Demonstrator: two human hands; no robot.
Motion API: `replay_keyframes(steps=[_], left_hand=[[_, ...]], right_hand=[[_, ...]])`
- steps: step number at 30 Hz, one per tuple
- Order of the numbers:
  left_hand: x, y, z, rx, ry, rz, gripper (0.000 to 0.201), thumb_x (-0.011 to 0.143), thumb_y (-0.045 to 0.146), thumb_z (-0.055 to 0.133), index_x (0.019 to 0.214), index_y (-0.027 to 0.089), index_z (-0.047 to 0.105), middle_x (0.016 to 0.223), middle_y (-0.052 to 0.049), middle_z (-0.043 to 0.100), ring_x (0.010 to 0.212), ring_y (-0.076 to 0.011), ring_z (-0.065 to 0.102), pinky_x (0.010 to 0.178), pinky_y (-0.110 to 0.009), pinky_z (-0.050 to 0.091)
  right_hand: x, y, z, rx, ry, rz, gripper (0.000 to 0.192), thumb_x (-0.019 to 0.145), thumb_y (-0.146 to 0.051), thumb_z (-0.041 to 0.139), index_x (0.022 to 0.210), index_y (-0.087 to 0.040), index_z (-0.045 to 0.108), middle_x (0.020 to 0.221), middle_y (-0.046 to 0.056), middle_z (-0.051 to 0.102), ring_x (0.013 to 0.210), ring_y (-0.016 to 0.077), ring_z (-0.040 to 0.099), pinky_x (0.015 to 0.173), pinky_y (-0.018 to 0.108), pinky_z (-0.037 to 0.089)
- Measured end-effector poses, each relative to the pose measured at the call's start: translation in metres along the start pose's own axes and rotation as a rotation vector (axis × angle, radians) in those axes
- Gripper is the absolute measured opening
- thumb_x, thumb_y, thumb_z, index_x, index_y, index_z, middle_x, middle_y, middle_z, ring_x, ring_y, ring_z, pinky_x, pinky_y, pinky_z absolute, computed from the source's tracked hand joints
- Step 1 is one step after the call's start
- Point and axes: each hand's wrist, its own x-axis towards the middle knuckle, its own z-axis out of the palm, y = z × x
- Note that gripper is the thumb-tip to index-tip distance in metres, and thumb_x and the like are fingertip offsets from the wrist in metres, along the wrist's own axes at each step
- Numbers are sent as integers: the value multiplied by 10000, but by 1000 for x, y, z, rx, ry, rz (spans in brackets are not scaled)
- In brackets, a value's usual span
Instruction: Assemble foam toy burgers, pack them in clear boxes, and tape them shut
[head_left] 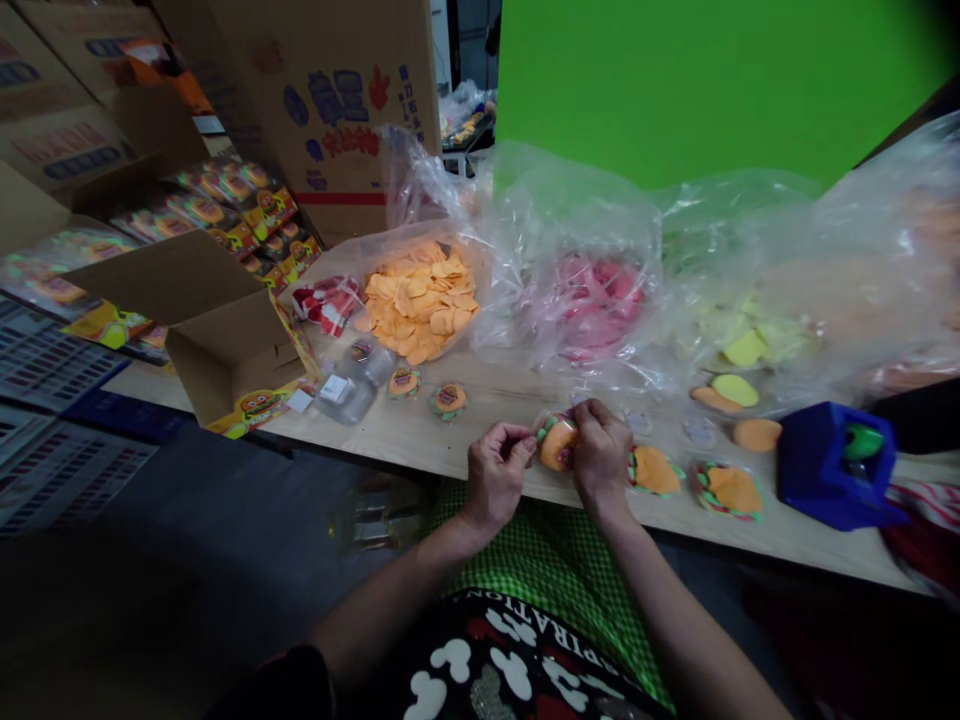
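Observation:
Both hands meet at the front edge of the wooden table [465,445]. My left hand [495,475] and my right hand [600,455] pinch a small toy burger [559,443] between them, orange bun up, green and red layers showing at its rim. Two more stacked toy burgers [655,470] [731,490] lie on the table just right of my right hand. Two small packed burgers [404,382] [449,400] sit to the left, farther back.
Clear plastic bags hold orange pieces [420,300], pink pieces [600,300] and yellow pieces [746,345]. A blue box [825,465] stands at the right. An open cardboard box [225,340] and trays of packed toys [225,210] are at the left.

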Motion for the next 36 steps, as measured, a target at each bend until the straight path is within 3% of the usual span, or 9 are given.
replay_keyframes(steps=[5,12,17,21,24,27,31,36], left_hand=[[16,8,-7,67,-119,50,272,801,390,738,885,134,698,836,-52,694,735,-140,611,702,-246,490],[19,10,-8,170,-103,49,209,802,344,680,742,147,648,647,5,613,597,-107,517,584,-223,409],[16,22,-15,148,-208,13,216,827,353,654,794,141,669,681,5,616,613,-100,513,596,-215,406],[-5,20,-33,220,-344,-55,226,845,352,652,850,133,708,765,-22,678,693,-119,567,660,-220,429],[-29,3,-48,226,-404,-203,234,799,357,700,800,124,721,751,-34,699,688,-129,580,682,-235,440],[-49,-14,-58,207,-472,-309,237,763,354,733,782,117,728,726,-39,698,679,-133,579,686,-246,437],[-63,-23,-59,168,-591,-354,223,797,332,715,881,126,721,825,-49,715,734,-137,597,717,-252,449],[-65,-21,-51,223,-557,-334,202,801,322,712,886,140,693,823,-32,697,738,-131,585,702,-246,435]], right_hand=[[-12,3,0,-171,-60,-149,295,862,-394,452,614,-236,468,532,-15,502,523,155,456,551,291,318],[-20,-1,2,-221,-97,-269,303,871,-360,425,592,-241,422,509,-16,475,499,147,447,534,281,299],[-19,-6,-3,-177,-168,-230,296,876,-377,422,613,-243,430,514,-25,461,507,148,449,528,283,305],[-55,9,-8,-125,-248,-136,342,933,-431,415,643,-248,400,553,-36,435,527,149,438,535,284,333],[-98,33,-17,-114,-363,-58,362,999,-471,374,727,-241,439,632,-25,482,582,160,477,577,291,378],[-125,53,-36,-102,-571,-46,332,1031,-472,341,846,-232,476,765,9,556,689,178,532,653,305,433],[-121,59,-63,-210,-837,-186,337,1054,-447,300,843,-235,456,838,39,534,767,197,524,706,330,447],[-100,42,-76,-399,-989,-338,354,1069,-432,273,829,-235,442,828,46,536,744,201,502,701,339,428]])
